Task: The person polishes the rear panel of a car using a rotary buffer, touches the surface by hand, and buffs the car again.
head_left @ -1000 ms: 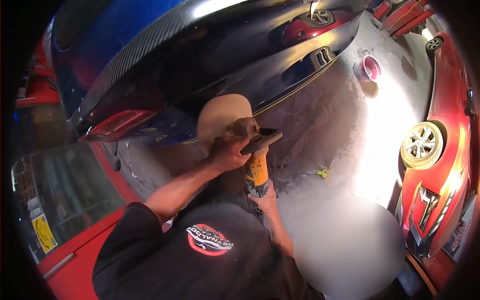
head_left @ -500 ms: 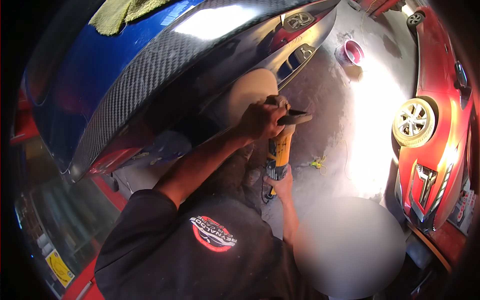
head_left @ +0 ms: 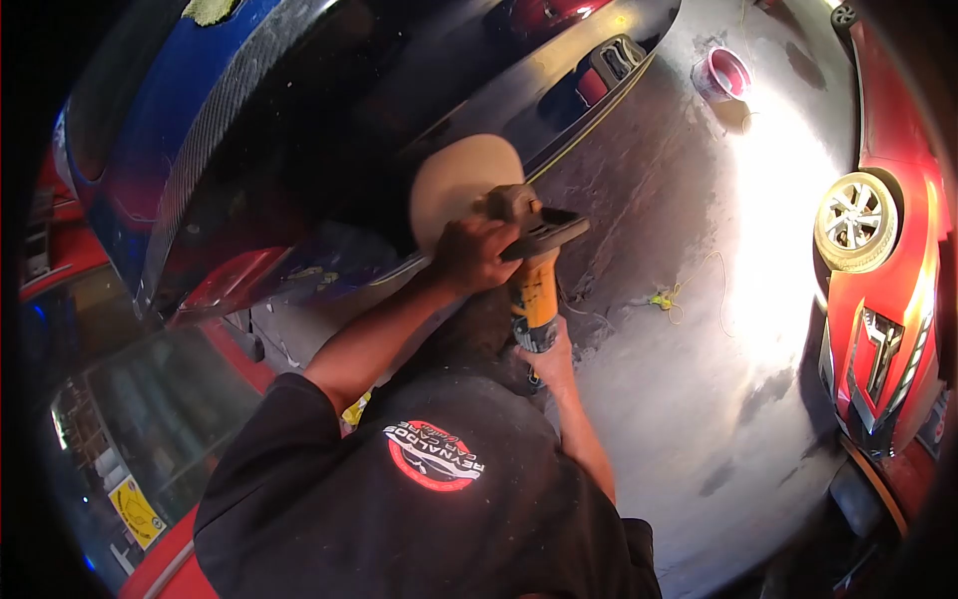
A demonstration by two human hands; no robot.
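My left hand (head_left: 477, 255) is closed around the front of a yellow and black polisher (head_left: 535, 292), near its dark D-shaped handle. Lower down, my right hand (head_left: 551, 356) grips the rear of the tool's body. A round cream foam pad (head_left: 459, 185) on the polisher faces the glossy dark side panel of a car (head_left: 349, 120). It lies against the panel or very close to it; the exact contact is hidden. Part of that car is blue, with a carbon-fibre-patterned strip (head_left: 215, 120).
A yellowish towel (head_left: 210, 10) rests on the blue car. On the concrete floor stand a red-rimmed bucket (head_left: 727, 76) and a small yellow-green item (head_left: 663, 299) with a thin cord. A red car (head_left: 883, 290) is parked at right; a windshield (head_left: 170, 399) shows at lower left.
The polisher and both hands have shifted left in view, with the pad further left over the dark panel. My view has also moved. Both hands keep their hold.
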